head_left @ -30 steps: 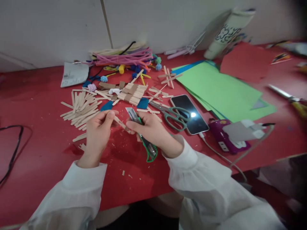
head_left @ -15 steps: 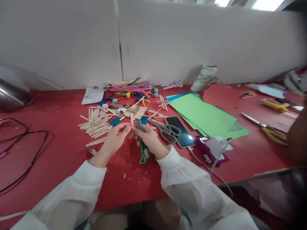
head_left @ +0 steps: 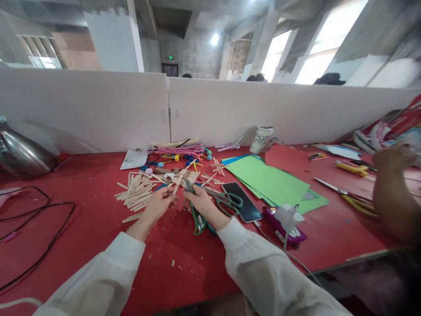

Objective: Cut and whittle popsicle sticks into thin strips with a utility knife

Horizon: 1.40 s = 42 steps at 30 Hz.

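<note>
My left hand [head_left: 161,202] is closed on a wooden craft stick [head_left: 177,184], which points up from the fingertips. In my right hand [head_left: 203,204] is a green utility knife [head_left: 198,221], its blade end up and its handle hanging below the palm. The two hands are close together but apart, over the red table. Left of them lies a loose pile of craft sticks [head_left: 136,192]. Just behind the hands sits a flat piece made of joined sticks [head_left: 189,175]. Green-handled scissors [head_left: 229,201] rest right beside my right hand.
A phone [head_left: 241,202] on a cable and a purple power strip [head_left: 284,228] lie to the right. Green paper [head_left: 272,177], a cup [head_left: 261,139] and pink pipe cleaners [head_left: 179,150] are farther back. A metal jug [head_left: 24,151] stands left. Another person's arm [head_left: 396,193] is at right.
My view has tilted up, showing the room beyond the partition. My hands have drawn slightly apart, and the stick now leans to the right. Another person's arm has come further into view.
</note>
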{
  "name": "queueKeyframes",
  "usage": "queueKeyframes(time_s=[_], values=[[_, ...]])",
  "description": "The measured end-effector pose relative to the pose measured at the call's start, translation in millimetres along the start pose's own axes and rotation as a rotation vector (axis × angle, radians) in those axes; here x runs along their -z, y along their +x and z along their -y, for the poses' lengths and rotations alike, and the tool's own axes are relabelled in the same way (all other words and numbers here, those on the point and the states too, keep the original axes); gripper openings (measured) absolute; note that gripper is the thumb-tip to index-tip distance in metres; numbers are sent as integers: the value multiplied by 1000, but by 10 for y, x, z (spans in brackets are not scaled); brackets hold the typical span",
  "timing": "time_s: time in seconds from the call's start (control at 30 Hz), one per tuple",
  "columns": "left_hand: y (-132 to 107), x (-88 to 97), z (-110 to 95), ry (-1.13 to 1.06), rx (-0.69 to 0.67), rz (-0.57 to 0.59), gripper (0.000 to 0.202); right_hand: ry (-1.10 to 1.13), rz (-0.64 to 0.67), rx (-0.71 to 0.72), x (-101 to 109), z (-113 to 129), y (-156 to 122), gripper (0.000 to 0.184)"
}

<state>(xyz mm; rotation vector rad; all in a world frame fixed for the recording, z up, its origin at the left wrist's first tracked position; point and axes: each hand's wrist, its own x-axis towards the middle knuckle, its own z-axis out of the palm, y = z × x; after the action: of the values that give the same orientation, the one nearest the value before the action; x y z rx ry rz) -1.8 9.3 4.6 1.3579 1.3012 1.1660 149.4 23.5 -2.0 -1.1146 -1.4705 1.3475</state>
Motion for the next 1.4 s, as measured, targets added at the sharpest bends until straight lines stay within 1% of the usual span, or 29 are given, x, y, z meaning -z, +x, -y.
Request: queueKeyframes(time_s=[0.1, 0.17, 0.27, 0.33, 0.5, 0.73, 0.93, 1.17, 1.4], values=[[-6, 42, 23, 30, -30, -85, 31, -110, 18, 91, 115, 71, 20, 12], [-22, 55, 47, 68, -66, -126, 30, -160, 12, 147, 139, 98, -11, 12], [-58, 49, 75, 150, -138, -182, 27, -188, 55, 159, 78, 97, -111, 6], [-85, 37, 78, 205, -187, -207, 26, -184, 96, 146, 10, 87, -193, 6], [-155, 12, 61, 291, -287, -209, 22, -209, 116, 151, -94, 61, -334, 16], [-200, -21, 105, 360, -369, -199, 20, -191, 85, 121, -101, -5, -348, 14], [-204, -32, 132, 434, -397, -204, 21, -142, 90, 79, -87, -32, -311, 14], [-211, -26, 125, 490, -430, -240, 20, -84, 123, 33, -90, -2, -306, 16], [-241, -54, 85, 492, -430, -215, 18, -57, 139, 6, -53, 7, -318, 19]])
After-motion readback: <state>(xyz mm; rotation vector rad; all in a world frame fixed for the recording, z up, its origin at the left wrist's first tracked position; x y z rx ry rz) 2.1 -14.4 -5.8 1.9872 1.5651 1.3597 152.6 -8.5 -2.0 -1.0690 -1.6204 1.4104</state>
